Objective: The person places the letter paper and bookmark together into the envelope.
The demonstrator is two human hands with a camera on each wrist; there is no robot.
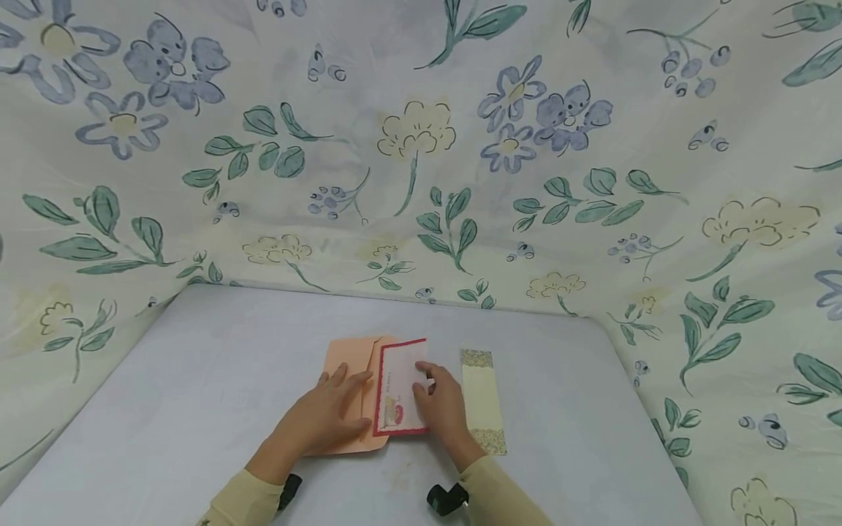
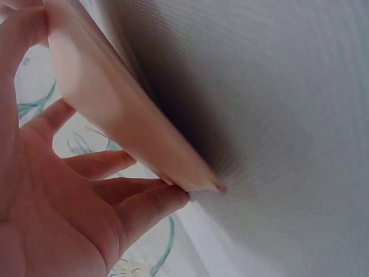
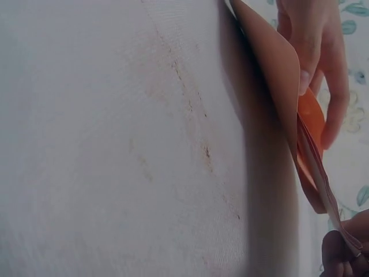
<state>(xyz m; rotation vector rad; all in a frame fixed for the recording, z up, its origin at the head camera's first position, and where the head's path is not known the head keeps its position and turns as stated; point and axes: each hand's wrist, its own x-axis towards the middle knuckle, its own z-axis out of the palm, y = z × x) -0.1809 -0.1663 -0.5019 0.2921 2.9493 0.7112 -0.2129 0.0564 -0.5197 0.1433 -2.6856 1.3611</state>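
A peach envelope lies on the table with its flap side up. My left hand rests on it with fingers spread, and its fingertips touch the paper in the left wrist view. A white greeting card with a red border and a small printed picture lies partly in the envelope's opening. My right hand pinches the card's right edge between thumb and fingers. From the right wrist view, the card's edge passes between the envelope's orange inner side and its front.
A cream paper strip with gold glitter ends lies just right of the right hand. The white table has faint brownish marks near the front. Floral cloth hangs behind and at both sides.
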